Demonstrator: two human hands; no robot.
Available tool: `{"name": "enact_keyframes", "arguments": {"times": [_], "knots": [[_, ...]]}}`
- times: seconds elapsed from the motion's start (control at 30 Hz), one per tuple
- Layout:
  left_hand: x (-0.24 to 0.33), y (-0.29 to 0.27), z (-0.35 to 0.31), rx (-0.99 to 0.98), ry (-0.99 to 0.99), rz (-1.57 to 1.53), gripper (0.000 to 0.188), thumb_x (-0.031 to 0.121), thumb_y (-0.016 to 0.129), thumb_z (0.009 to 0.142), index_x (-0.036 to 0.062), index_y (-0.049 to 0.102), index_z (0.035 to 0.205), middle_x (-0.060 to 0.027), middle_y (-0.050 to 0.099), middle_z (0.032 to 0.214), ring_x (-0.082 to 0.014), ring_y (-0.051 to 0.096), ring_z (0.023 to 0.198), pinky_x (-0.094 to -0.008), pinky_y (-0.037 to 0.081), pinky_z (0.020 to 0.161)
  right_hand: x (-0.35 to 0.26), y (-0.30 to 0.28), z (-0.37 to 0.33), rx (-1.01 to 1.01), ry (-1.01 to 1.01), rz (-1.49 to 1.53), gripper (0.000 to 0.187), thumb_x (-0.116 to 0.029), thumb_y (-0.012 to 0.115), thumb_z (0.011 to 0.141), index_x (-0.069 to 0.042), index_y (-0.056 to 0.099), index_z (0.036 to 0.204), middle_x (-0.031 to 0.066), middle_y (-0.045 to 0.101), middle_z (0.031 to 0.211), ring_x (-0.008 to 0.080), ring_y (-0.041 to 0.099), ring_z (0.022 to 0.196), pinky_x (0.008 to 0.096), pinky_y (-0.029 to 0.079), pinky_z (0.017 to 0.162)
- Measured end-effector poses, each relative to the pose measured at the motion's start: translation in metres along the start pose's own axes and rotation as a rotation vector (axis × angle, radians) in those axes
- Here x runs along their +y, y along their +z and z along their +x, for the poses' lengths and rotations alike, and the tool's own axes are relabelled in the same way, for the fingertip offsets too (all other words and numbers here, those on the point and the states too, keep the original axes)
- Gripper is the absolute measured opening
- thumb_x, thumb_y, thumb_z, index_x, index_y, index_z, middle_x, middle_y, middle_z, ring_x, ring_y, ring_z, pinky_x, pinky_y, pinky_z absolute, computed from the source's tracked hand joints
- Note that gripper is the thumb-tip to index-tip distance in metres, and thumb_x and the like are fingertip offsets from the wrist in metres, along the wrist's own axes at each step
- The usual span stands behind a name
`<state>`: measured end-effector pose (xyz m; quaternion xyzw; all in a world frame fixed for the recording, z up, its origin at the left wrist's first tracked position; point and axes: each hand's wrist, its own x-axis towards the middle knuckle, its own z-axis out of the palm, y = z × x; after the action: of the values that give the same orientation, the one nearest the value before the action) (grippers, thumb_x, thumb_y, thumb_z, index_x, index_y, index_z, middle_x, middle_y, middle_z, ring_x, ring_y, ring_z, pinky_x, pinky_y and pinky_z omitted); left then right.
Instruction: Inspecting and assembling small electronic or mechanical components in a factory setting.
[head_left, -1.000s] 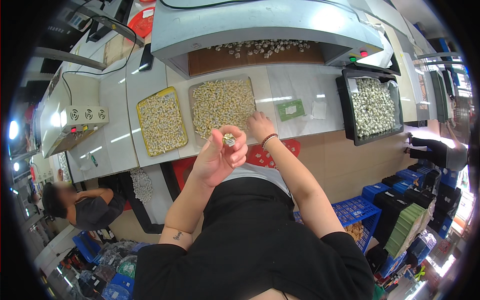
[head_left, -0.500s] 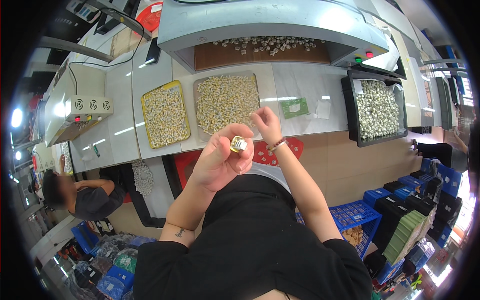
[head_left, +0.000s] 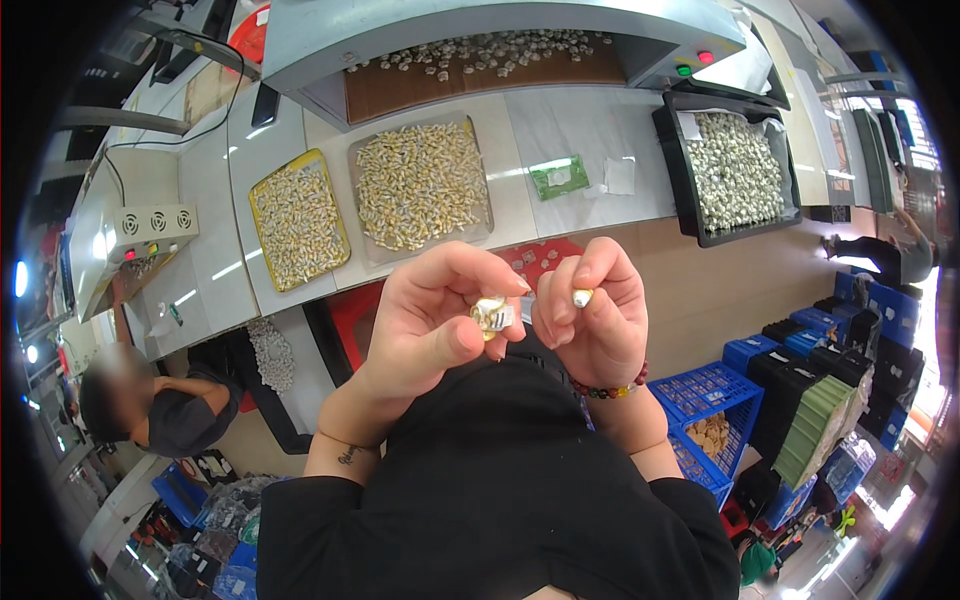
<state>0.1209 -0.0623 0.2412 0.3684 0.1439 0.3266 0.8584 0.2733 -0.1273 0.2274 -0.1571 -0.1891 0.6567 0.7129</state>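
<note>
My left hand (head_left: 420, 320) holds a small gold-and-silver metal part (head_left: 492, 314) between curled fingers and thumb, in front of my chest. Close beside it, my right hand (head_left: 610, 310) pinches a tiny white-and-gold cylindrical piece (head_left: 582, 298). The two pieces are apart. Beyond my hands on the bench stand a clear tray (head_left: 483, 135) and a yellow tray (head_left: 343, 240), both filled with similar small white-and-gold pieces. My fingers partly cover both things I hold.
A grey metal machine (head_left: 500, 30) with small metal parts in its opening spans the bench's far side. A black tray (head_left: 672, 170) of silvery parts stands at the right, near a green packet (head_left: 560, 177). Another person (head_left: 190, 410) sits at the left; blue crates (head_left: 705, 400) stand lower right.
My right hand has come back from beside the clear tray to my left hand, now with a small cylindrical piece in its fingers. The bench has shifted leftward and up in view.
</note>
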Motion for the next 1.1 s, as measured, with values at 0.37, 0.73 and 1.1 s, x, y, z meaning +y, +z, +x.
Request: {"name": "enact_keyframes", "arguments": {"times": [0.37, 0.73, 1.1], "knots": [[-0.004, 0.010, -0.001, -0.064, 0.062, 0.016, 0.041, 0.029, 0.068, 0.075, 0.0009, 0.049, 0.098, -0.0073, 0.058, 0.085, -0.0101, 0.058, 0.076, -0.0193, 0.047, 0.061, -0.007, 0.010, -0.017, -0.030, -0.011, 0.004, 0.009, -0.007, 0.052, 0.084, -0.001, 0.048, 0.090, 0.0146, 0.058, 0.073, 0.0170, 0.056, 0.061, 0.0262, 0.047, 0.051], [-0.006, 0.014, -0.008, -0.104, 0.111, 0.006, 0.036, 0.024, 0.065, 0.078, -0.0004, 0.050, 0.100, -0.0087, 0.058, 0.088, -0.0122, 0.059, 0.081, -0.0214, 0.047, 0.067, -0.006, 0.011, -0.020, -0.116, 0.124, 0.183, 0.008, -0.011, 0.046, 0.088, -0.005, 0.046, 0.093, 0.0085, 0.053, 0.065, 0.0129, 0.047, 0.051, 0.0234, 0.039, 0.043], [-0.007, 0.027, -0.008, 0.078, 0.118, 0.103, 0.039, 0.035, 0.066, 0.076, 0.0048, 0.047, 0.092, -0.0146, 0.060, 0.081, -0.0113, 0.053, 0.061, -0.0195, 0.043, 0.054, -0.005, 0.012, -0.022, -0.202, 0.401, 0.701, 0.009, -0.014, 0.043, 0.091, -0.007, 0.043, 0.095, 0.0030, 0.046, 0.060, 0.0085, 0.037, 0.046, 0.0192, 0.031, 0.036]]}}
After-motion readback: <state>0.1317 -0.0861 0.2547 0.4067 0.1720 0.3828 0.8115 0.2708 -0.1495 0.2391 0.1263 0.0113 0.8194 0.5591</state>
